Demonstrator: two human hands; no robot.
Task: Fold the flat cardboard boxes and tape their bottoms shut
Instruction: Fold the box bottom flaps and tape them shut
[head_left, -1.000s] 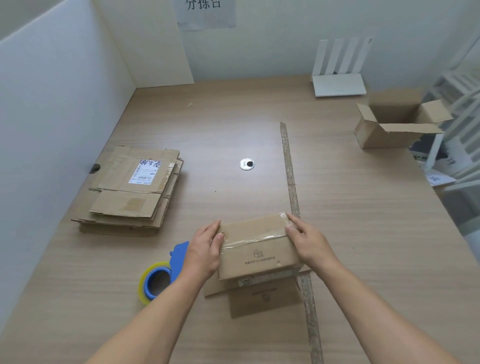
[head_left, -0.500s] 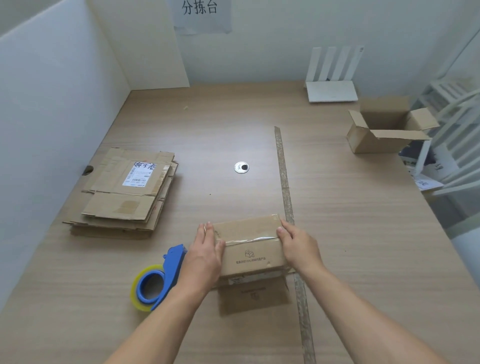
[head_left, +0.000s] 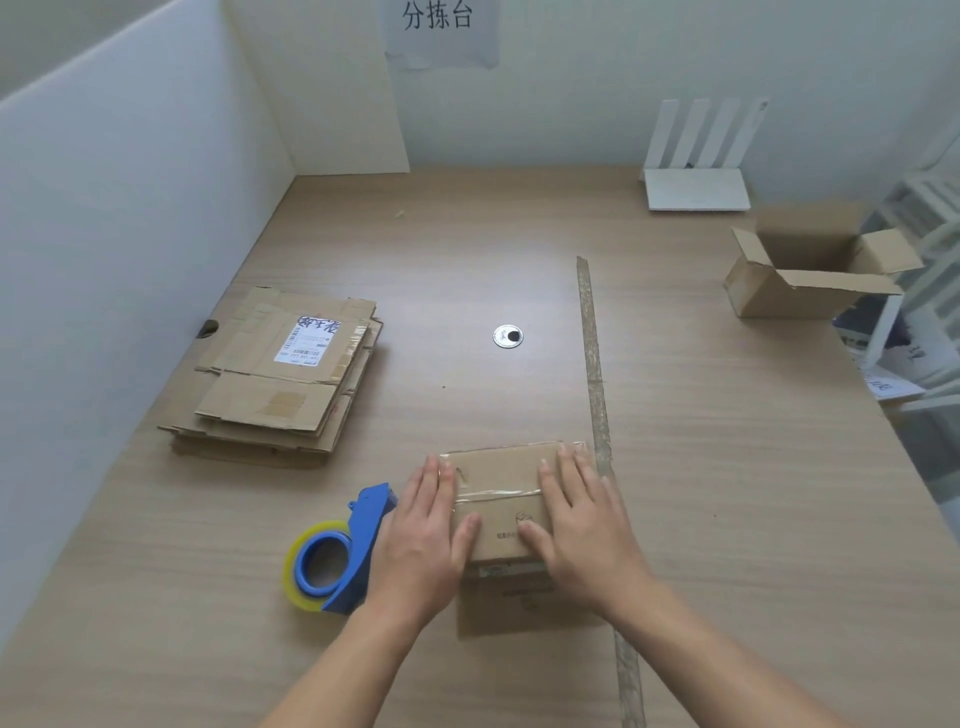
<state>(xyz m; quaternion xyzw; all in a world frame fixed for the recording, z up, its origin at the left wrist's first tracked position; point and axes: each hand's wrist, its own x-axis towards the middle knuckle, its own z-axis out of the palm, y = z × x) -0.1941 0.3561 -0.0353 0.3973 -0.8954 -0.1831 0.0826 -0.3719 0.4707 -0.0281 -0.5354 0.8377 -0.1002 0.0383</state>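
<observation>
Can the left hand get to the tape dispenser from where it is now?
Probably yes: the tape dispenser lies right beside the left hand, nothing between them, though that hand presses flat on the cardboard box.

Tape dispenser (head_left: 340, 551) just beside left hand (head_left: 422, 540)

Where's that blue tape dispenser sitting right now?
In the head view the tape dispenser lies on the table, lower left, just beside the left hand and nearer the person than the stack of flat cardboard.

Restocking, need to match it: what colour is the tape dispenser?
The tape dispenser is blue, its roll yellowish; head view.
</observation>
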